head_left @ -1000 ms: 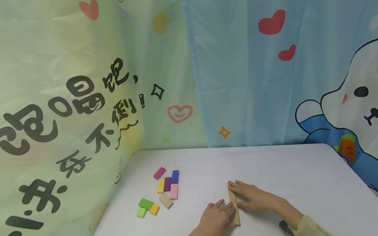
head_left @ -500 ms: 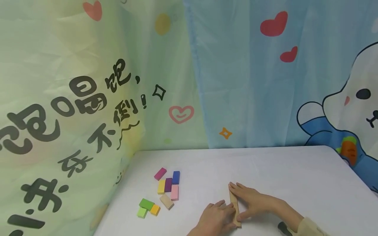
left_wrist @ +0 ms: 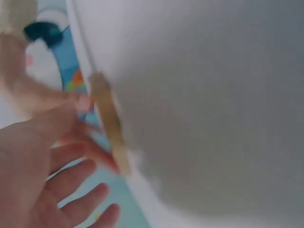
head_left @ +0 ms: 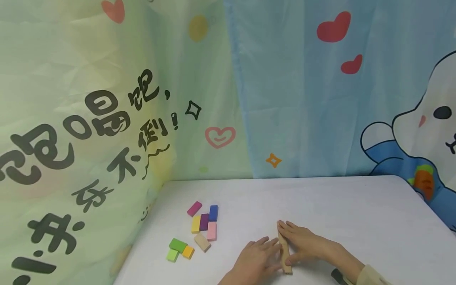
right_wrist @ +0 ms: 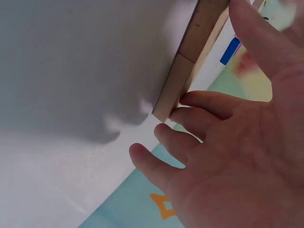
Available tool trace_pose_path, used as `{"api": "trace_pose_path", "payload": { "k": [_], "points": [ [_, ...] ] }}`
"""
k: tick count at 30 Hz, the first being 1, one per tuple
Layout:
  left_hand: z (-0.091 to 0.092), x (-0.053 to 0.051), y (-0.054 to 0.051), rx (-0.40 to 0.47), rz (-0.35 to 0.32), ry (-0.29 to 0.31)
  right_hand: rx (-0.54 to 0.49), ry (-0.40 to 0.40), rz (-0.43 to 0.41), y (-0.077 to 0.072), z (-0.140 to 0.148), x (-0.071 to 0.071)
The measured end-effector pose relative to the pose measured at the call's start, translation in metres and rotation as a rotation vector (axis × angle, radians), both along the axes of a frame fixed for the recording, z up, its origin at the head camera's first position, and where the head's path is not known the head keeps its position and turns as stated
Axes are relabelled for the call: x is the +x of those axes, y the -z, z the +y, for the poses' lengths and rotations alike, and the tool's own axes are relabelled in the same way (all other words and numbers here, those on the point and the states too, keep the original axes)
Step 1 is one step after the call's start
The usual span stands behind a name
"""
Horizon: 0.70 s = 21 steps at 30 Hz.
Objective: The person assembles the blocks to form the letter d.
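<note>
Since a second ago, the thumb of my right hand (head_left: 304, 242) has moved from the seam to the near end of two pale wooden oblong blocks (head_left: 285, 253). The white-covered table (head_left: 342, 208) fills the lower frame. My right hand stretches along the blocks, thumb and fingertips apart; my left hand (head_left: 257, 257) lies loosely spread beside them, its contact unclear. The blocks sit end to end, right of bottom centre. Farther left lie a tan wooden block (head_left: 202, 242) and a smaller orange block (head_left: 188, 252).
</note>
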<state>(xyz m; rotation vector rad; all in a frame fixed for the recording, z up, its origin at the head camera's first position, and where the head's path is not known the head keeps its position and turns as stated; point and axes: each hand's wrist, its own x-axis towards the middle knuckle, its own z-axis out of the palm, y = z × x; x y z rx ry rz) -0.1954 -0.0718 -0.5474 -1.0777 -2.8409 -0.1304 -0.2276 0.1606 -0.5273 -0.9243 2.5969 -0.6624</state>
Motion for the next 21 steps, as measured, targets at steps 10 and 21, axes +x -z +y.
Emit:
{"api": "trace_pose_path", "payload": {
  "k": [10,21],
  "points": [
    [-0.099,-0.058,-0.007,0.268,0.183,-0.455,0.012,0.009,-0.022,0.002,0.001,0.0],
    [-0.142,-0.087,-0.011,0.149,-0.081,-0.351,-0.006,0.022,-0.066,0.002,0.004,0.003]
  ]
}}
